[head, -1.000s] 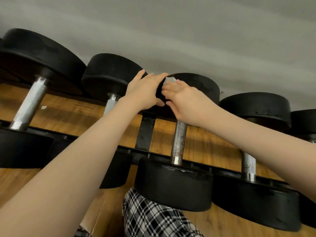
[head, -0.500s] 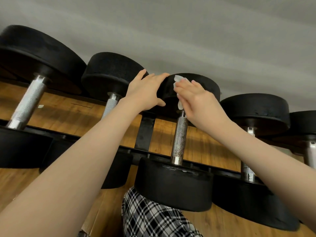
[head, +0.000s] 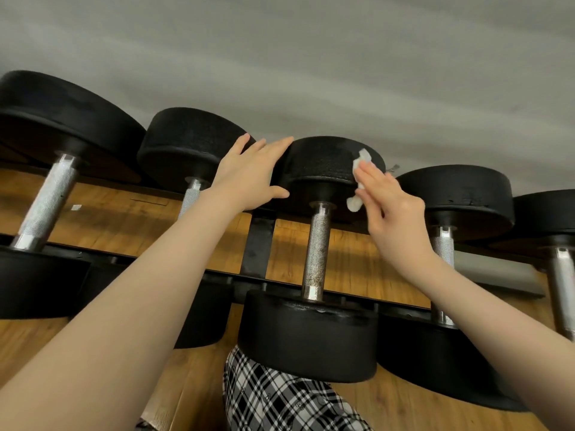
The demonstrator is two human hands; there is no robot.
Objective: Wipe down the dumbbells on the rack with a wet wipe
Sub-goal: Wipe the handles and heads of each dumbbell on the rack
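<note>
Our left hand [head: 249, 175] lies spread and flat on the far head [head: 329, 163] of the middle dumbbell [head: 317, 244], fingers straight over its left edge and the thumb reaching under the rim. Our right hand [head: 389, 200] is at the right side of the same head, fingers straight and close together, pressing a white wipe [head: 361, 172] against the black rubber; the wipe is crumpled, one end poking up past the fingertips and the other hanging below the rim. We cannot tell whether the thumb helps hold it. The dumbbell rests across the rack [head: 258, 244], its knurled steel handle [head: 316, 247] running from the far head down to the near head [head: 308, 337], which sits closest to us. To the left stands a second dumbbell [head: 193, 144], its far head just beside our left hand and its handle partly hidden by our forearm, and beyond that a larger dumbbell [head: 62, 119] at the left edge. To the right are two more dumbbells [head: 454, 194], the last one cut off by the frame. Under the rack we see a wooden floor [head: 124, 222], and a grey wall [head: 311, 57] fills the top of the view. A black-and-white checked cloth [head: 280, 399] shows at the bottom, below the near head.
</note>
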